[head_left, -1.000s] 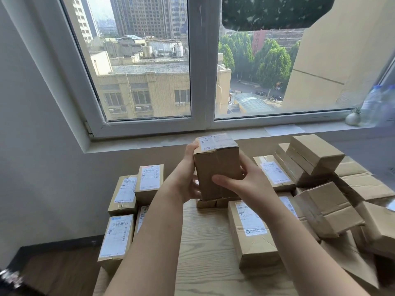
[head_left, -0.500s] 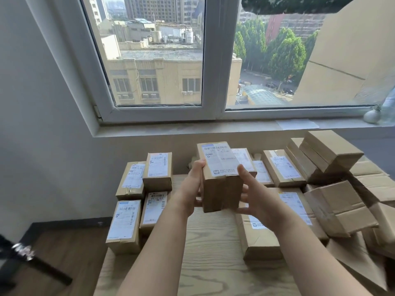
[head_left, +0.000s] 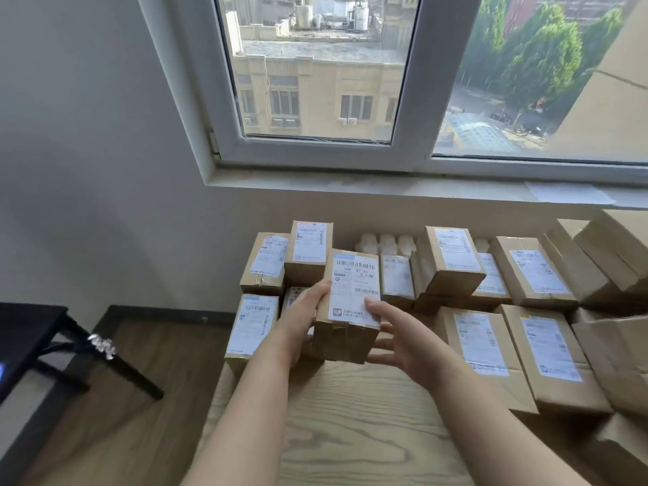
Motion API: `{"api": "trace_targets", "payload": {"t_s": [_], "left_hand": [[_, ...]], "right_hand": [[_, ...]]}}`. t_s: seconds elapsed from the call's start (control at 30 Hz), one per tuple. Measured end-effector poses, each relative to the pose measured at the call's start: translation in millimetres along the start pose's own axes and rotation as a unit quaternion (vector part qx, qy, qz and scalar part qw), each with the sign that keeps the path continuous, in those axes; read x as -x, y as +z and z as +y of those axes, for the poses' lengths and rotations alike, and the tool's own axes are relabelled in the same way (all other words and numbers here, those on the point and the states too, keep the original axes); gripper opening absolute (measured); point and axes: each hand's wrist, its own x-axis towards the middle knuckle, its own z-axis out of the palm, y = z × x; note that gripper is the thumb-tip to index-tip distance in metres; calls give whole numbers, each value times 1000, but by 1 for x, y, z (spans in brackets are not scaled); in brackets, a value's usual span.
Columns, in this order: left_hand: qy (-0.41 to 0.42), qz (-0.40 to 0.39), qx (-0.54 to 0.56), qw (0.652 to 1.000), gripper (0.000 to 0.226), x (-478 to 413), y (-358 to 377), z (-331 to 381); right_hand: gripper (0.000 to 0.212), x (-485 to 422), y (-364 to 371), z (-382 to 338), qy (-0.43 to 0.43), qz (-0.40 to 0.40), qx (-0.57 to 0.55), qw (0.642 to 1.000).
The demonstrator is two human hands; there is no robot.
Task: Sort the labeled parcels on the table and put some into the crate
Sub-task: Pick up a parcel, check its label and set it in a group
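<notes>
1. Counter (head_left: 350, 426) grain lies nearest, running out between the two forearms.
2. Up at the grip: the left hand (head_left: 308, 310) is wrapped round the left side of the held parcel (head_left: 345, 340), thumb lying along the edge. The right hand (head_left: 403, 338) pinches the near right corner, thumb on top, fingers underneath.
3. And here's the change! A second ago that box stood on end with its label (head_left: 354, 285) pointing at the ceiling. Now it's tipped back, label square to the eye, and it has drifted left, clear above the counter.
4. My read: the label is being checked, so this parcel's destination looks undecided, and nothing has been set down.
5. Just behind it sits the left stack (head_left: 310, 250), labels up. It's a likely home, judging by the drift.
6. Right of centre, the flat labelled parcels (head_left: 480, 345) lie side by side, with a back row (head_left: 452, 261) beyond.
7. Far right, plain boxes (head_left: 613, 254) are heaped, no labels showing.
8. Furthest off is the windowsill (head_left: 385, 180). No crate in view yet.
</notes>
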Motion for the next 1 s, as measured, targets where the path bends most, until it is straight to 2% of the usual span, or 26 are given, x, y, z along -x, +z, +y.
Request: {"api": "trace_targets", "payload": {"t_s": [0.27, 0.43, 0.53, 0.7, 0.87, 1.0], "left_hand": [[-17, 64, 31, 997, 29, -6, -73, -14], [-13, 74, 23, 997, 36, -22, -98, -23], [-15, 60, -4, 998, 39, -37, -102, -23], [-17, 44, -43, 998, 28, -60, -96, -28], [4, 28, -100, 995, 39, -75, -88, -30], [16, 46, -111, 993, 46, -81, -86, -33]], "right_hand": [[29, -38, 75, 7, 30, -49, 17, 998], [23, -55, 105, 15, 43, -35, 11, 998], [20, -65, 107, 13, 43, -20, 38, 998], [23, -80, 96, 12, 46, 6, 61, 997], [29, -94, 86, 17, 45, 23, 60, 997], [28, -98, 86, 18, 40, 35, 59, 997]]}}
